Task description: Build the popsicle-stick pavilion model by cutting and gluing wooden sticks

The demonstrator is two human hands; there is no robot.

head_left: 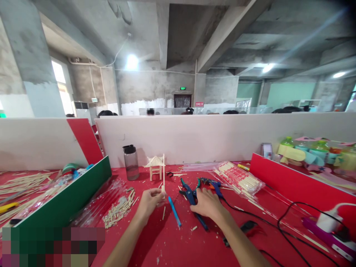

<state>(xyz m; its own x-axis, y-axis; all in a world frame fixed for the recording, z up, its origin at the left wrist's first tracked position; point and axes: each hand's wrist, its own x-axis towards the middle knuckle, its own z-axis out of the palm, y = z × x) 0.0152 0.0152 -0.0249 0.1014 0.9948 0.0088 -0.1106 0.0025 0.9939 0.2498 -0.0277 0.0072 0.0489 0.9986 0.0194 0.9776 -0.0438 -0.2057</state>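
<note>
My left hand (152,200) pinches a thin wooden stick (164,171), held upright; its lower end is partly hidden by the fingertips. Behind it stands a small pavilion model (155,167) built of sticks, with a peaked roof and legs. My right hand (207,202) is open, fingers stretched forward and down over the table, and nothing shows in its grasp. Beside and partly under it lies a blue pair of pliers (190,193). A blue glue gun (213,184) with a black cord is just beyond its fingertips. Between my hands lies a blue pen (174,211).
A dark water bottle (130,163) stands left of the model. Short stick pieces (119,209) are heaped at left, and packaged sticks (239,178) lie at right. Black-handled pliers (241,231), cords and a purple power strip (328,233) occupy the right. Green (69,196) and red dividers (300,178) flank the table.
</note>
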